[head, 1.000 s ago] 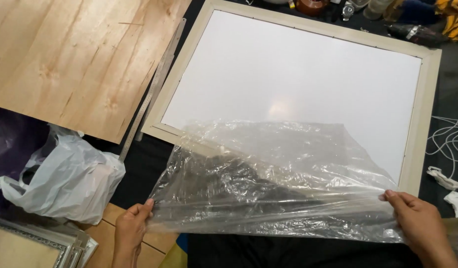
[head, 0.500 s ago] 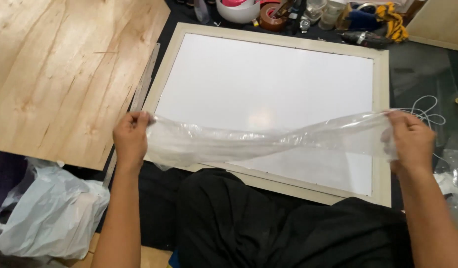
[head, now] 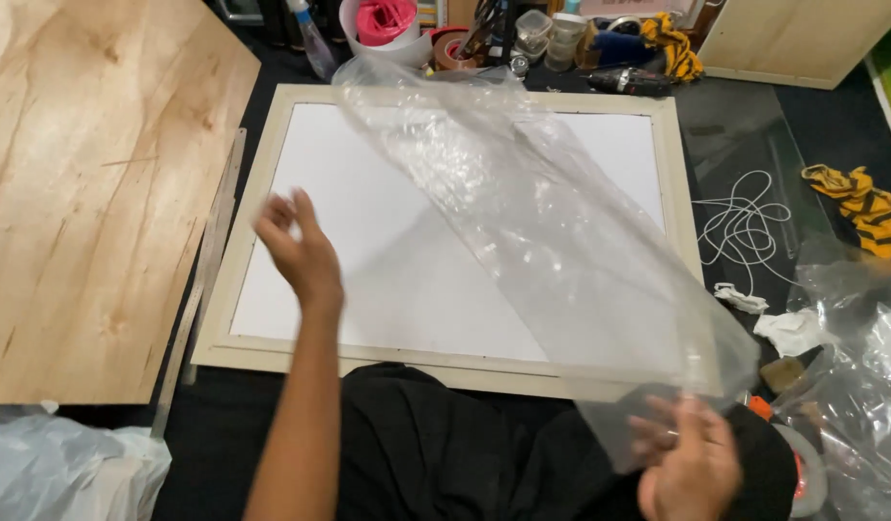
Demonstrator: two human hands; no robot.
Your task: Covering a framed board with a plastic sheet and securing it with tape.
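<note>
Left hand [head: 301,253] grip open, empty, right hand [head: 687,463] grip pinching clear plastic sheet [head: 532,212]

Framed white board [head: 388,280] on dark floor [head: 228,439]

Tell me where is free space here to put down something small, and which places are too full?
Free: the white panel inside the pale frame, between the left hand and the plastic sheet; also the wooden board at left. Crowded: the top edge with tape rolls and bottles, and the right side with white cord and crumpled plastic.
</note>
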